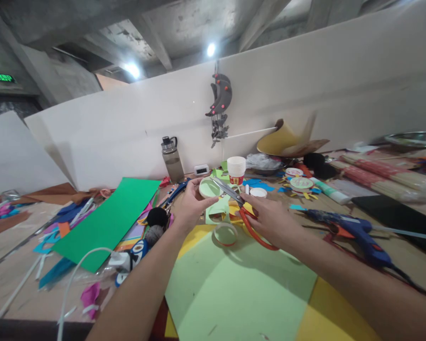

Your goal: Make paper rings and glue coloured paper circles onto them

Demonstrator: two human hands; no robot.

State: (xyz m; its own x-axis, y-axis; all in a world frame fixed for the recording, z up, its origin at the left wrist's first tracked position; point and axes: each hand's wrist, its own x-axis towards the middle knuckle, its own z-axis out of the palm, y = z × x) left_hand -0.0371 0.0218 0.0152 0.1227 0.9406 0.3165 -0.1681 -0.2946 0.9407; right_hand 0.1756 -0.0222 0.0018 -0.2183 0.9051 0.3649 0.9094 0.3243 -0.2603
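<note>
My left hand (193, 206) pinches a round, light green disc (210, 186) with a pale rim between thumb and fingers. Closed around the orange handles of a pair of scissors (252, 231) is my right hand (270, 218). The scissor blades point up and left, close to the disc's right edge; whether they touch it I cannot tell. Below the hands a pale ring (225, 235) rests on a large light green sheet (241, 289). Cut light green scraps (216, 215) lie just behind the ring, partly hidden by the hands.
Paper cups (236, 169) stand stacked behind my hands, with a bottle (173, 161) to their left. At right lies a blue glue gun (355, 232). A bright green sheet (110, 222) and a white charging plug (119, 261) are on the left. A white panel (128, 128) backs the table.
</note>
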